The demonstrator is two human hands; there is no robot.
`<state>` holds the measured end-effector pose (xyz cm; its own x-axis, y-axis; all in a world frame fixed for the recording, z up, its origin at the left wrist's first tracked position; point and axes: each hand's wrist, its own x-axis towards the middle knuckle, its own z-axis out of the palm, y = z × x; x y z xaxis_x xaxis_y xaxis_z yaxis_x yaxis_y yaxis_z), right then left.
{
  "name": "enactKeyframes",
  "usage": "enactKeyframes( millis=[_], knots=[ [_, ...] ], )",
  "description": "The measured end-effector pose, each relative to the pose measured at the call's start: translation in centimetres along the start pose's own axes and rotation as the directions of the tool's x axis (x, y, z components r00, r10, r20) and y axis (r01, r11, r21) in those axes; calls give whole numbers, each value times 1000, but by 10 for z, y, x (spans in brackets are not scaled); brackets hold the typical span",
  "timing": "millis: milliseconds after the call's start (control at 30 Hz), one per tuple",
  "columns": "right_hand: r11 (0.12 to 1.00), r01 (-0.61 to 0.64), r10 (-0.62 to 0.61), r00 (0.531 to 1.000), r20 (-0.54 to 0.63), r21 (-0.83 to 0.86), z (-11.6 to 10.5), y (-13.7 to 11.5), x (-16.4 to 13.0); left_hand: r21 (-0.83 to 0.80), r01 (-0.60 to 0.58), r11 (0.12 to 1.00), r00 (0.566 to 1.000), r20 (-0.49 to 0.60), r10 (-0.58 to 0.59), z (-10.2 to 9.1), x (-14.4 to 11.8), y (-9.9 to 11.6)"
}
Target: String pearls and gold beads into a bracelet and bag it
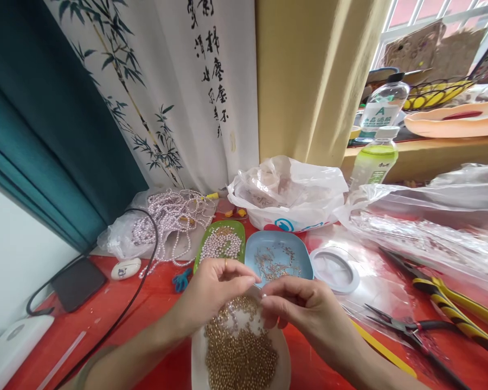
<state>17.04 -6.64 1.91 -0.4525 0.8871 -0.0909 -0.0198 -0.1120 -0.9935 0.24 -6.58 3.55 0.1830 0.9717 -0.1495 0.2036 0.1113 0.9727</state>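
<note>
My left hand (pixel 223 281) is closed in a pinch, thumb against forefinger; what it grips is too fine to make out. Close beside it, my right hand (pixel 299 300) also pinches, with a tiny white bead (pixel 263 296) at its fingertips. Both hands hover over a white dish (pixel 283 368) full of gold beads (pixel 242 352). Behind them, a green tray (pixel 241 230) holds pink-white and gold beads (pixel 222 242). A blue tray (pixel 278 238) beside it carries small metal pins and bits (pixel 276 262), partly hidden by my fingers.
Pearl strands (pixel 174 216) lie in plastic at the back left. A bag-lined basin (pixel 288 200) stands behind the trays. To the right are a spool of clear line (pixel 335 271), black-handled pliers (pixel 410 327) and yellow-black pliers (pixel 451 298). A black cable (pixel 136 292) crosses the red table (pixel 146 352).
</note>
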Motion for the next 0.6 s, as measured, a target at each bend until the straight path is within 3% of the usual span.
enactKeyframes(
  millis=[600],
  knots=[
    [992, -88, 87, 996, 16, 87, 2, -1, 1, 357, -224, 907, 972, 22, 232, 6, -10, 5]
  ],
)
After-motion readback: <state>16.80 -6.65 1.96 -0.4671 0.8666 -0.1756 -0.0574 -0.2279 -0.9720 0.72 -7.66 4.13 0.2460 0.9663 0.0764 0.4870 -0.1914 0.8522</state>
